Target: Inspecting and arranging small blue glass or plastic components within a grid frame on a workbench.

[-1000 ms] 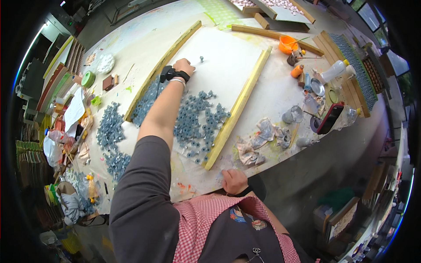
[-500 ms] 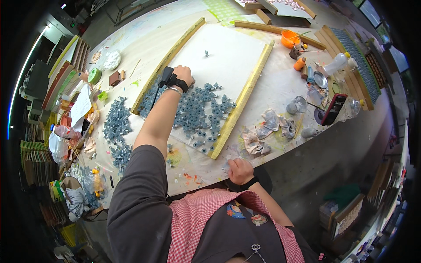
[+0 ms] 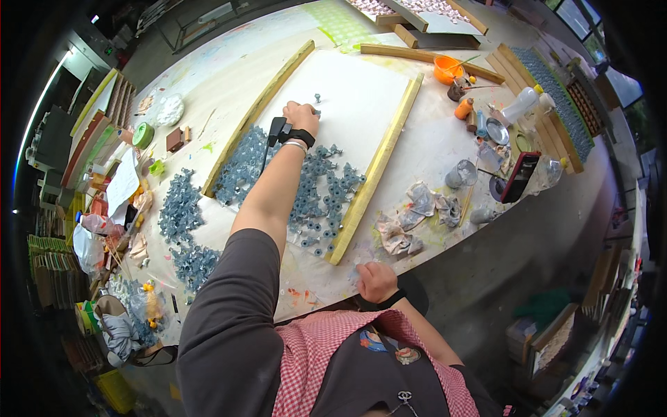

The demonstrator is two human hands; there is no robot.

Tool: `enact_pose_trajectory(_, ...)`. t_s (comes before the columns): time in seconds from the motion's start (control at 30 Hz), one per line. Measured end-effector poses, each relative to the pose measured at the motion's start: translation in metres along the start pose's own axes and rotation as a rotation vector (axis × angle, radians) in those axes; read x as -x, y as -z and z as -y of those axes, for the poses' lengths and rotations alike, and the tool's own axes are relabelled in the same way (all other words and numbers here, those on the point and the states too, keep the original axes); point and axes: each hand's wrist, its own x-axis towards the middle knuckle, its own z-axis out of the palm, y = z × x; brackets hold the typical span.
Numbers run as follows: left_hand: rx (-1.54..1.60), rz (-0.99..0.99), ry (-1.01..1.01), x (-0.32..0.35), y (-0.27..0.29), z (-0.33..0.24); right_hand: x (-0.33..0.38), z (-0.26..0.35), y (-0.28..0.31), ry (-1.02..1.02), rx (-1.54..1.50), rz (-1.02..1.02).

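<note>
My left hand (image 3: 301, 118) reaches over the white board (image 3: 354, 80), fingers pinched around a small blue-grey flared piece (image 3: 317, 111), partly hidden by the fingers. Just beyond it, a single similar piece (image 3: 317, 97) stands alone on the bare part of the board. Below my left wrist, many more such pieces (image 3: 316, 187) lie crowded on the board's near half, partly covered by my forearm. My right hand (image 3: 377, 281) rests at the table's near edge with its fingers curled; what is in them, if anything, cannot be made out.
Wooden strips flank the board, left (image 3: 260, 115) and right (image 3: 379, 167). A loose heap of blue-grey pieces (image 3: 182, 208) lies left of it. To the right are crumpled rags (image 3: 396, 235), a clear cup (image 3: 461, 174), a phone (image 3: 520, 177), bottles and an orange bowl (image 3: 448, 69).
My left hand has moved right and slightly away from the crowded pieces, toward the lone standing piece. My right hand stays at the table edge. The whole view has shifted slightly.
</note>
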Motion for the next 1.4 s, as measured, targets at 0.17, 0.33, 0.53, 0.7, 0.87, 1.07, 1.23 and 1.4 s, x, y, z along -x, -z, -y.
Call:
enact_pose_trajectory(0.17, -0.222, 0.015, -0.008, -0.007, -0.007, -0.004, 0.001, -0.004, 0.003, -0.013, -0.009, -0.008)
enact_pose_trajectory(0.33, 0.271, -0.004, 0.051, -0.020, -0.023, 0.009, 0.000, -0.003, 0.002, 0.003, -0.004, -0.019)
enact_pose_trajectory(0.53, 0.417, -0.002, -0.087, -0.023, -0.041, -0.002, -0.003, -0.003, 0.001, 0.022, -0.018, -0.009)
enact_pose_trajectory(0.7, -0.065, 0.104, -0.122, -0.011, -0.026, -0.023, 0.000, -0.005, 0.002, 0.017, -0.003, 0.004)
enact_pose_trajectory(0.87, -0.025, 0.076, 0.042, -0.010, -0.012, -0.005, 0.000, -0.004, 0.003, 0.019, -0.004, -0.015)
enact_pose_trajectory(1.07, 0.341, 0.017, 0.171, -0.020, -0.037, -0.011, -0.002, -0.004, 0.003, 0.015, -0.024, -0.018)
enact_pose_trajectory(1.23, 0.244, -0.086, 0.202, -0.024, -0.058, -0.010, -0.001, -0.005, 0.000, 0.029, -0.037, -0.011)
enact_pose_trajectory(1.4, 0.133, -0.089, 0.229, -0.019, -0.051, -0.027, 0.001, -0.009, -0.001, 0.053, -0.014, -0.028)
